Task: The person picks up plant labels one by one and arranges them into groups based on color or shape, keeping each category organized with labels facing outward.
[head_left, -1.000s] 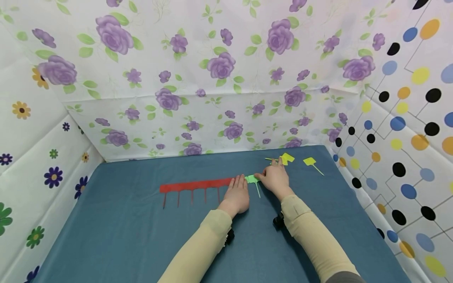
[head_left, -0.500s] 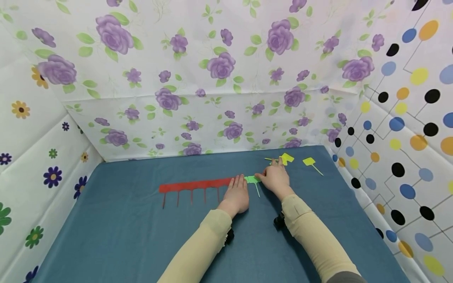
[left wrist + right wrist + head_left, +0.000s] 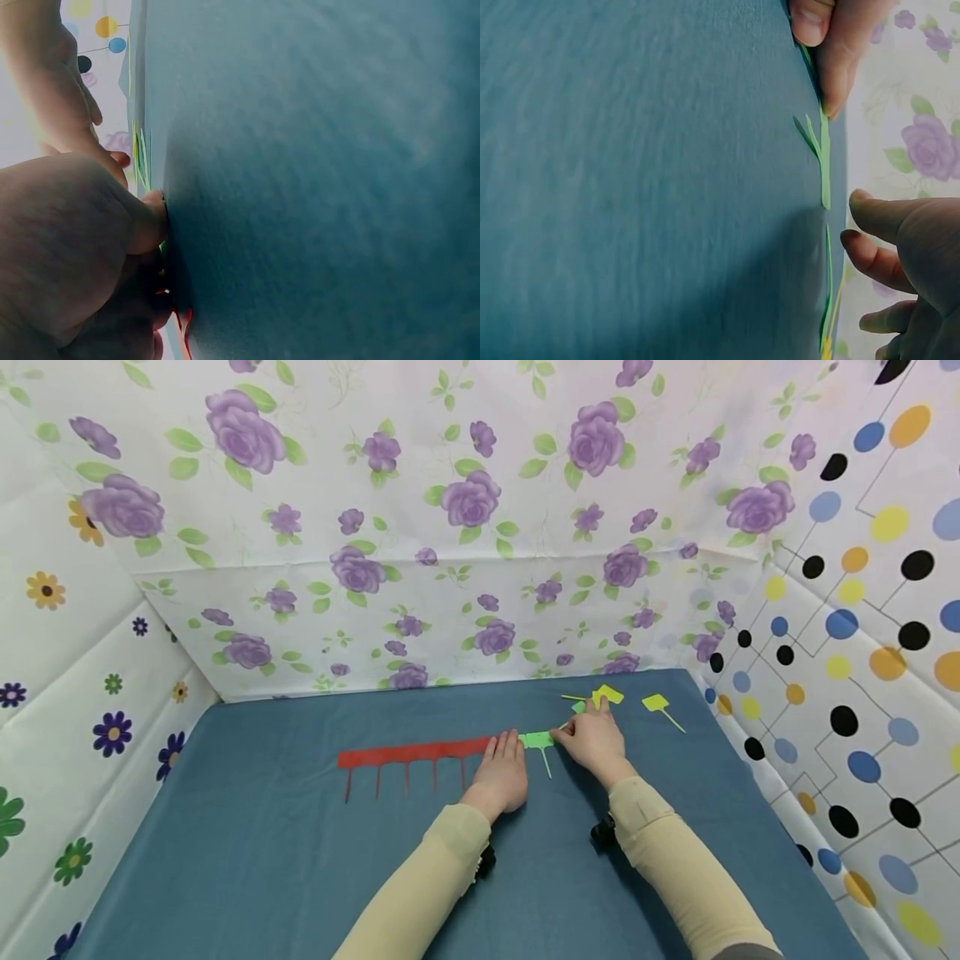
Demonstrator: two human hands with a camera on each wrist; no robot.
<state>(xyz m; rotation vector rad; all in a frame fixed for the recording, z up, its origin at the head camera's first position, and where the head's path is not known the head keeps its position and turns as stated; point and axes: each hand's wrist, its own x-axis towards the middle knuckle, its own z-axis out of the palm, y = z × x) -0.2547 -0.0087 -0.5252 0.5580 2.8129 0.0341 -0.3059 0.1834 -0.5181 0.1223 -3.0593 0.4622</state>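
A row of red T-shaped plant labels (image 3: pixel 412 753) lies edge to edge on the blue cloth, thin stems toward me. At its right end a green plant label (image 3: pixel 537 740) continues the line. Over the joint rests my left hand (image 3: pixel 500 777), straight fingers pressing down; the right wrist view shows its fingertips on the green label (image 3: pixel 825 165). My right hand (image 3: pixel 596 743) hovers just right of that label. In the right wrist view its thumb and fingers (image 3: pixel 877 259) stand apart, holding nothing. Another green label (image 3: pixel 578 707) shows partly behind the right hand.
Yellow plant labels (image 3: pixel 609 695) lie beyond the right hand's fingertips, partly covered. One more yellow label (image 3: pixel 656 702) sits alone farther right. Flowered sheeting (image 3: pixel 480 610) rises at the cloth's back edge, and dotted sheeting (image 3: pixel 862 710) along the right side.
My right hand has drawn a little to the right, off the green label's right end, uncovering more of it and the green label behind. The left hand has stayed in place.
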